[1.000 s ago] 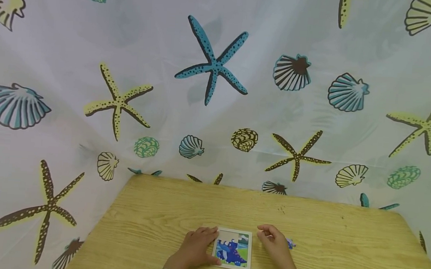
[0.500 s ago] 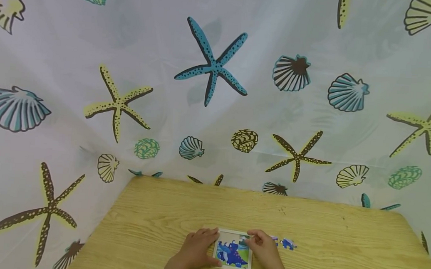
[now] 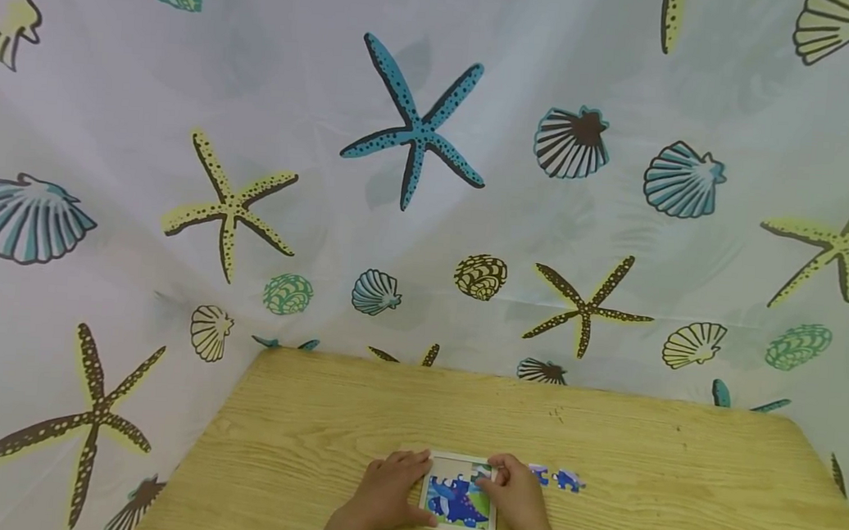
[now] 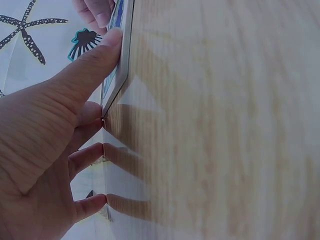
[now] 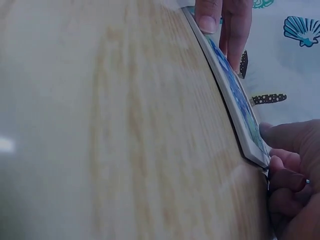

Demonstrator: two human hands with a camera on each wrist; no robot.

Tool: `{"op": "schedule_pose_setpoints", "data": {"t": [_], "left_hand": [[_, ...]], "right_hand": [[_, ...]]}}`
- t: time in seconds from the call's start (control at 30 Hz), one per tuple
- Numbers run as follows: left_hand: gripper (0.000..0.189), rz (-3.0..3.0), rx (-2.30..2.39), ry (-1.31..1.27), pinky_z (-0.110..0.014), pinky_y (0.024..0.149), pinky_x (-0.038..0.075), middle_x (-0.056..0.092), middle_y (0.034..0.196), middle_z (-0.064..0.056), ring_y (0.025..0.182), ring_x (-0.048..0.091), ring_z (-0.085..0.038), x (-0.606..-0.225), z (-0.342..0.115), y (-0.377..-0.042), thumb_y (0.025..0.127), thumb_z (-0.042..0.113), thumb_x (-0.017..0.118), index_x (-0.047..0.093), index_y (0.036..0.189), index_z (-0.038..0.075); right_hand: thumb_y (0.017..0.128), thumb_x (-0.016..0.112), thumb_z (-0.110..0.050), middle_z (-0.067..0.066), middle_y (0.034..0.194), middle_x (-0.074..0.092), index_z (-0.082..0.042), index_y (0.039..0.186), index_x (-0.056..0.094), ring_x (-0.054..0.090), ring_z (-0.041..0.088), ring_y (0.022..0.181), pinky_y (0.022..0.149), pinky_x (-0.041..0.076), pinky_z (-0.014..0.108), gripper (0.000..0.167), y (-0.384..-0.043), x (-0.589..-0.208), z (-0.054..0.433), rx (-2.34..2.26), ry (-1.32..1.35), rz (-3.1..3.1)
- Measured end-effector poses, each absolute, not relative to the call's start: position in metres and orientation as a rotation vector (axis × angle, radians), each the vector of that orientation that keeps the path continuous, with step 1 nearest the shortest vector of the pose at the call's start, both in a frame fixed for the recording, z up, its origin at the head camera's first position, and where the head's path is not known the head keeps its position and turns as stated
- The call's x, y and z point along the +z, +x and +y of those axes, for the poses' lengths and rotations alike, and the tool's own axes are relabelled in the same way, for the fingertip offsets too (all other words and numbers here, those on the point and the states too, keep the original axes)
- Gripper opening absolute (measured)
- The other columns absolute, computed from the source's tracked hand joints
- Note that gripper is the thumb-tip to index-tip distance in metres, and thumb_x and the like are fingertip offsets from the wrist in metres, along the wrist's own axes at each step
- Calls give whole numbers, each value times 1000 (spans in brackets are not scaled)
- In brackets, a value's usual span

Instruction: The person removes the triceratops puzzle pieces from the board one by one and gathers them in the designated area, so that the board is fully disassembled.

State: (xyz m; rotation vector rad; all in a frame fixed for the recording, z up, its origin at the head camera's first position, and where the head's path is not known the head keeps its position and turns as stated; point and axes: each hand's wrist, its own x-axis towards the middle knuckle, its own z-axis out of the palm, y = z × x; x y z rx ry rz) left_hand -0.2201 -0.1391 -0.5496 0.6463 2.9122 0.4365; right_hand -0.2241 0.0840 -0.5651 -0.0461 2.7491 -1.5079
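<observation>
A small jigsaw puzzle [image 3: 456, 501] of a blue dinosaur lies in a white frame on the table, with a bare beige patch [image 3: 446, 466] at its upper left. My left hand [image 3: 386, 492] holds the frame's left side; in the left wrist view its thumb [image 4: 92, 62] lies over the rim. At the upper right corner my right hand [image 3: 519, 497] grips the edge, thumb on the picture near the green and grey part, other fingers curled beside the frame in the right wrist view. Two loose blue-purple puzzle pieces [image 3: 569, 480] lie right of that hand, one partly hidden.
The wood-grain table [image 3: 661, 479] stretches out on both sides and behind the puzzle. A white cloth [image 3: 297, 84] printed with starfish and shells hangs along the table's back and sides.
My right hand has moved left from beside the frame onto its upper right corner, uncovering another loose piece. My left hand has stayed at the left side.
</observation>
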Motion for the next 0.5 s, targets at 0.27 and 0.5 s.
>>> {"op": "schedule_pose_setpoints", "data": {"t": [0.27, 0.5], "left_hand": [[86, 2909, 463, 655, -56, 97, 35, 46, 144, -3, 129, 41, -28, -544, -138, -219, 69, 60, 73, 52, 136, 11], [86, 2899, 477, 655, -57, 97, 34, 45, 144, -3, 130, 40, -28, -545, -139, -218, 69, 60, 73, 51, 137, 11]], "right_hand": [[78, 76, -14, -2, 69, 46, -3, 103, 63, 41, 12, 61, 52, 32, 23, 30, -223, -564, 82, -1419, -78, 2839], [78, 76, -13, -2, 69, 46, -3, 102, 63, 41, 12, 61, 53, 32, 23, 29, -223, -561, 82, -1375, -87, 2840]]}}
